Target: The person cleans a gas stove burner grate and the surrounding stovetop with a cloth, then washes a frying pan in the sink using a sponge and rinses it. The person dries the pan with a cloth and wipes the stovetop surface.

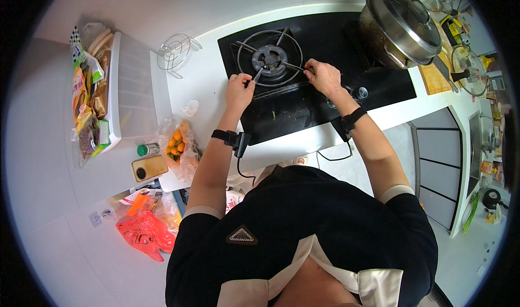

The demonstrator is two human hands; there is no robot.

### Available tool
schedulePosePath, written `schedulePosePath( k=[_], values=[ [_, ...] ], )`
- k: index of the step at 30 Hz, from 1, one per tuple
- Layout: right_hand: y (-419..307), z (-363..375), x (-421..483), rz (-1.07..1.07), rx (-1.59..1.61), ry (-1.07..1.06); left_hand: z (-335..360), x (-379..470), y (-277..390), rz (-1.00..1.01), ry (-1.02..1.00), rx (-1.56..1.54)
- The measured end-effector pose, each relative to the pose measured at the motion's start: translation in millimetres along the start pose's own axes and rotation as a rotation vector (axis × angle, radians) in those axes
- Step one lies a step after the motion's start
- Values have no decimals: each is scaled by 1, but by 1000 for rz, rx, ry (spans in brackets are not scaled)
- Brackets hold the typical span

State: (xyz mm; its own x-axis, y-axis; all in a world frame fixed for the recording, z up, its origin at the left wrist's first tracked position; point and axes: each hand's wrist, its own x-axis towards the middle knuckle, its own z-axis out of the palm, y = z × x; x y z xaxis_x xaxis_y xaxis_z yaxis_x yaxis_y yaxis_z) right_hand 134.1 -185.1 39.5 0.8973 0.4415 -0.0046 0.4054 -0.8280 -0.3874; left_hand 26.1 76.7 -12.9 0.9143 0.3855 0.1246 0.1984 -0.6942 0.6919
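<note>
Both my hands are at a round metal pan support (301, 47) over the left burner (269, 61) of a black gas hob (300, 116). My left hand (239, 90) pinches one of its legs at the front left. At the front right, the fingers of my right hand (323, 76) are closed on another leg. The ring surrounds the burner head and looks roughly level; whether it touches the hob surface I cannot tell. A control knob (360, 92) shows beside my right wrist. Small food scraps (273, 115) lie on the hob's front part.
A large lidded steel pot (384, 34) occupies the right burner. Beyond it are a wooden cutting board (436, 79) and a glass lid (469, 71). On the left stand a wire steaming rack (174, 55), a bag of small orange fruit (176, 146), a phone (150, 169) and a white storage bin (136, 91).
</note>
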Motion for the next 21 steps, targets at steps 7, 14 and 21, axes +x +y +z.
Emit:
schedulePosePath(
  k=[7,14,21],
  values=[
    [2,7,-6,-29,11,56,3,-5,0,31,10,-21],
    [3,16,3,-134,-52,138,6,-5,3,42,51,47],
    [2,18,6,-170,-75,150,7,-7,6,53,95,81]
  ],
)
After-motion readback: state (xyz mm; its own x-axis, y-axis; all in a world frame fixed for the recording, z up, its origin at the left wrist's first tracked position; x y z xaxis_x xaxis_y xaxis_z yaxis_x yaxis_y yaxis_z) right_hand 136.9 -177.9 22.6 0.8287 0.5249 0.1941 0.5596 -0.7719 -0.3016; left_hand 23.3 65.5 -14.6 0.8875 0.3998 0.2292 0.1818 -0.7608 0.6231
